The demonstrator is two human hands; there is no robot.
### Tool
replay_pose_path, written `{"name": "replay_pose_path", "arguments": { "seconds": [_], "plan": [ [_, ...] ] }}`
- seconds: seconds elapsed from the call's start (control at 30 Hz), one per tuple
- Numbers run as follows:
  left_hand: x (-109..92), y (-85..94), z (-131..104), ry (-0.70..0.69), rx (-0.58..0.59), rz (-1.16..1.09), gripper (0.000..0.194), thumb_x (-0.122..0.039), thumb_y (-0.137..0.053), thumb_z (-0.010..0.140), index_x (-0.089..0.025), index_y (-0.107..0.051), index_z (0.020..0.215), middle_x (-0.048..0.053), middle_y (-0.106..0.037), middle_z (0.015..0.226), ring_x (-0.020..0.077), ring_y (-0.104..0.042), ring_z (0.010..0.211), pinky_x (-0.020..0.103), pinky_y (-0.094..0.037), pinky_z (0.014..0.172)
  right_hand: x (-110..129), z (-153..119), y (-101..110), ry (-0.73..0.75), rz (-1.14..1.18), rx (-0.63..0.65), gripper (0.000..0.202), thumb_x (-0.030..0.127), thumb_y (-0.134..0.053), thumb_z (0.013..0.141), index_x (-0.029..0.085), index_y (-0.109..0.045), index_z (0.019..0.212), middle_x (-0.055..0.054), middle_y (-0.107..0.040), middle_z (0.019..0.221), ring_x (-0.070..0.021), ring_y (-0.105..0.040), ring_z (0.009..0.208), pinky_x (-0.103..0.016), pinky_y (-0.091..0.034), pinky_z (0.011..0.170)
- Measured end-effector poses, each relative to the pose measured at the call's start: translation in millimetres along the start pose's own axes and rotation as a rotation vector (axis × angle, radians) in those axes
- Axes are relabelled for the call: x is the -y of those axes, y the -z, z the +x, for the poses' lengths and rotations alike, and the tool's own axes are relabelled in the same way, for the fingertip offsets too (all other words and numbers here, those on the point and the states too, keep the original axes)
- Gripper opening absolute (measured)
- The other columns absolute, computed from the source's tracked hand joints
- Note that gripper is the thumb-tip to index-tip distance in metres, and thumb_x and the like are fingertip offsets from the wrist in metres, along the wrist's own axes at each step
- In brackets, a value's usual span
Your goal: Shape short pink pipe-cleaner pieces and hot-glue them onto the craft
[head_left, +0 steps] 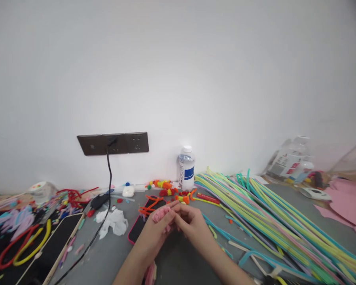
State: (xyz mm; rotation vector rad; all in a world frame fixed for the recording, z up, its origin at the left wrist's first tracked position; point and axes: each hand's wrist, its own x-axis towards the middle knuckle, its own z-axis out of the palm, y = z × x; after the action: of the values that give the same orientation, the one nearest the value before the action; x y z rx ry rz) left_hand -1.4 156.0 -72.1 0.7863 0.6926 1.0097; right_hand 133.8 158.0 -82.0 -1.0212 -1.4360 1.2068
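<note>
My left hand is closed around a pink coiled pipe cleaner piece, its ridged loops showing above the fingers. Close against it is my right hand, thumb and fingers pinched together at the piece's right side. What lies between those fingertips is hidden. Just behind my hands are orange pipe cleaners on a dark phone with a pink case, and red and orange twisted pieces.
A long bundle of pastel pipe cleaners covers the right side. A bottle stands by the wall. A black cable runs from the socket panel past crumpled tissue. Another phone lies left; pink sheets lie far right.
</note>
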Motion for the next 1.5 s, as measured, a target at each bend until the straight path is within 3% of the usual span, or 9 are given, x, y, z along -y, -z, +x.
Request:
{"name": "replay_pose_path", "arguments": {
  "seconds": [0.2, 0.33, 0.57, 0.7, 0.9, 1.17, 1.37, 1.5],
  "plan": [
    [0, 5.0, 0, -0.02, -0.005, 0.01, 0.046, -0.046, -0.085, 0.07, -0.018, -0.079, 0.107, 0.013, -0.077, 0.11, 0.031, -0.065, 0.115, 0.043, -0.043, 0.106, -5, -3, -4, 0.046, -0.108, -0.02, 0.026, 0.041, -0.061, 0.084, 0.018, -0.056, 0.072, 0.002, -0.053, 0.062, -0.0121, -0.046, 0.055, -0.024, -0.038, 0.054],
    [1, 6.4, 2, -0.046, -0.022, 0.014, 0.043, -0.045, -0.084, 0.072, -0.017, -0.079, 0.104, 0.013, -0.077, 0.109, 0.0295, -0.066, 0.111, 0.043, -0.045, 0.105, -7, -4, -3, 0.053, -0.135, -0.051, 0.022, 0.036, -0.062, 0.082, 0.02, -0.051, 0.071, 0.003, -0.05, 0.063, -0.0125, -0.046, 0.056, -0.024, -0.036, 0.054],
    [4, 9.4, 5, -0.059, -0.012, 0.091, 0.046, -0.039, -0.088, 0.067, -0.016, -0.079, 0.106, 0.013, -0.077, 0.106, 0.0289, -0.069, 0.103, 0.042, -0.046, 0.102, -1, -5, -3, 0.049, -0.123, -0.025, 0.019, 0.034, -0.062, 0.081, 0.018, -0.06, 0.069, 0.001, -0.056, 0.062, -0.0134, -0.048, 0.058, -0.024, -0.037, 0.055],
    [3, 9.1, 4, -0.029, -0.001, 0.04, 0.042, -0.042, -0.083, 0.073, -0.016, -0.08, 0.104, 0.013, -0.078, 0.103, 0.0284, -0.068, 0.103, 0.042, -0.047, 0.1, 5, -5, -1, 0.002, -0.033, 0.049, 0.03, 0.046, -0.062, 0.084, 0.018, -0.061, 0.071, 0.003, -0.052, 0.059, -0.0103, -0.042, 0.049, -0.023, -0.033, 0.048],
    [1, 9.0, 4, -0.002, -0.001, -0.049, 0.041, -0.045, -0.083, 0.073, -0.015, -0.081, 0.101, 0.011, -0.077, 0.097, 0.0254, -0.067, 0.099, 0.038, -0.049, 0.096, 6, -2, 5, -0.009, 0.072, 0.05, 0.056, 0.07, -0.056, 0.083, 0.019, -0.054, 0.061, 0.005, -0.045, 0.053, -0.0071, -0.035, 0.042, -0.022, -0.03, 0.045],
    [0, 8.0, 2, 0.031, 0.028, -0.052, 0.046, -0.048, -0.082, 0.073, -0.015, -0.079, 0.106, 0.011, -0.076, 0.097, 0.02, -0.065, 0.082, 0.033, -0.051, 0.08, 5, -1, 3, -0.07, 0.036, 0.059, 0.045, 0.06, -0.069, 0.076, 0.018, -0.059, 0.061, 0.004, -0.051, 0.052, -0.0072, -0.038, 0.038, -0.022, -0.029, 0.04],
    [-1, 3.5, 0, 0.007, 0.059, -0.087, 0.05, -0.049, -0.083, 0.072, -0.016, -0.077, 0.109, 0.011, -0.074, 0.1, 0.0272, -0.066, 0.104, 0.04, -0.048, 0.097, 0, 0, 2, -0.098, 0.069, 0.01, 0.038, 0.053, -0.074, 0.072, 0.019, -0.057, 0.07, 0.006, -0.051, 0.054, -0.0074, -0.04, 0.041, -0.02, -0.032, 0.038],
    [-3, 4.7, -1, 0.019, 0.043, -0.09, 0.05, -0.04, -0.088, 0.069, -0.018, -0.076, 0.111, 0.009, -0.073, 0.104, 0.024, -0.065, 0.106, 0.037, -0.046, 0.1, 1, 0, 4, -0.054, 0.084, -0.02, 0.038, 0.054, -0.069, 0.078, 0.02, -0.054, 0.076, 0.007, -0.052, 0.056, -0.005, -0.037, 0.038, -0.018, -0.028, 0.036]
  ]
}}
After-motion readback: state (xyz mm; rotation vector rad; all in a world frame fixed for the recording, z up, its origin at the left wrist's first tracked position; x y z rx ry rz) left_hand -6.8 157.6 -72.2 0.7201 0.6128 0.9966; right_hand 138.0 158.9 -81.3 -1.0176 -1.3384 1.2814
